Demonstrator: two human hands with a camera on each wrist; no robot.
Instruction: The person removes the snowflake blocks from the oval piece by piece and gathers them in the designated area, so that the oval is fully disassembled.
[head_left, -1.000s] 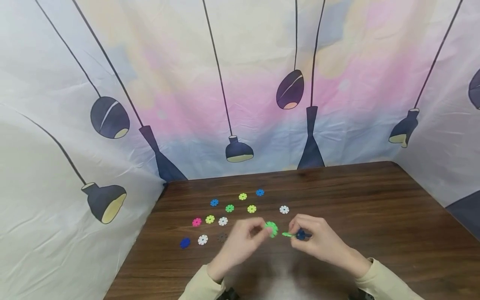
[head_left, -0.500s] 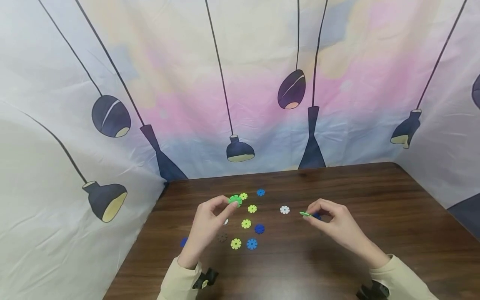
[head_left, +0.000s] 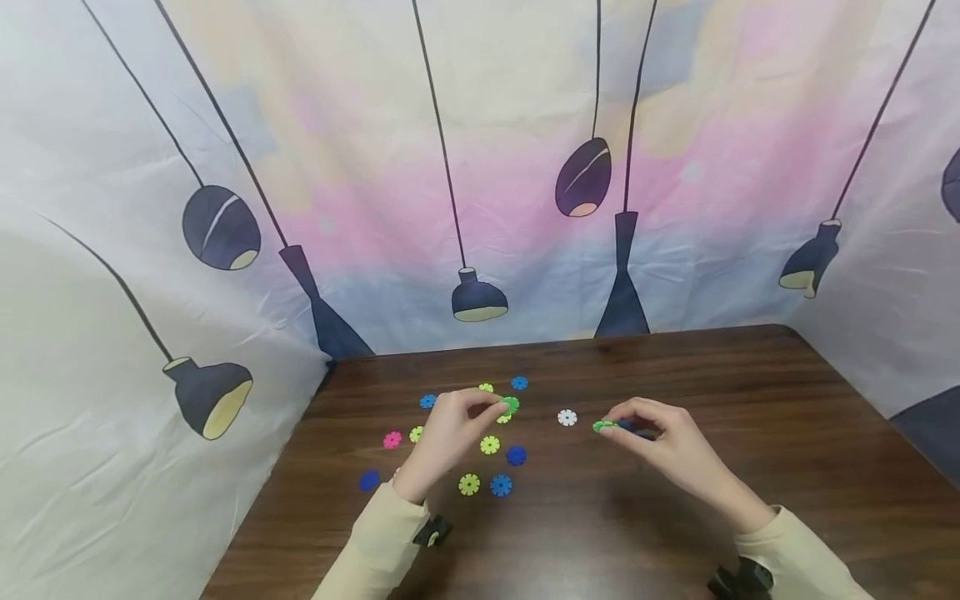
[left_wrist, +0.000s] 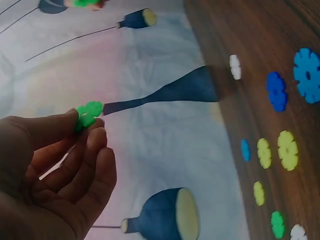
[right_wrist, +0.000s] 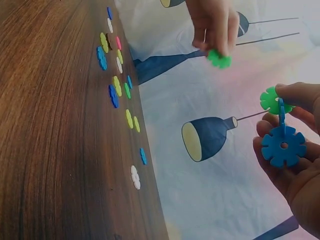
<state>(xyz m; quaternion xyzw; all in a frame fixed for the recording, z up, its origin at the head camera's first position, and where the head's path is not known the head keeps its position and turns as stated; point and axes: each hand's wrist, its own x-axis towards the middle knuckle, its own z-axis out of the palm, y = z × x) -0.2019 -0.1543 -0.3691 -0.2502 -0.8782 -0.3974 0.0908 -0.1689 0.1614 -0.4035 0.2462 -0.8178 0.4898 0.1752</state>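
Between thumb and fingertips, my left hand [head_left: 450, 425] pinches a green notched disc [head_left: 511, 405], held above the table; in the left wrist view this green disc [left_wrist: 90, 114] shows side slots. My right hand [head_left: 667, 433] grips a joined cluster of similar discs. The right wrist view shows its parts: a green disc [right_wrist: 269, 100] by the thumb, a blue disc [right_wrist: 284, 146] facing the camera, and another blue disc seen edge-on between them. A gap separates the two hands. A white disc [head_left: 567, 417] lies on the table beyond that gap.
Several loose discs lie on the dark wooden table [head_left: 750, 392], mostly left of centre, among them a yellow disc [head_left: 469, 484], a blue disc [head_left: 501, 485] and a pink disc [head_left: 392, 439]. Behind the table hangs a cloth [head_left: 375, 217] printed with lamps.
My left hand swung left and away from the right hand with its green disc, then came partway back right. The right hand moved right and up with its cluster, then stayed nearly still.
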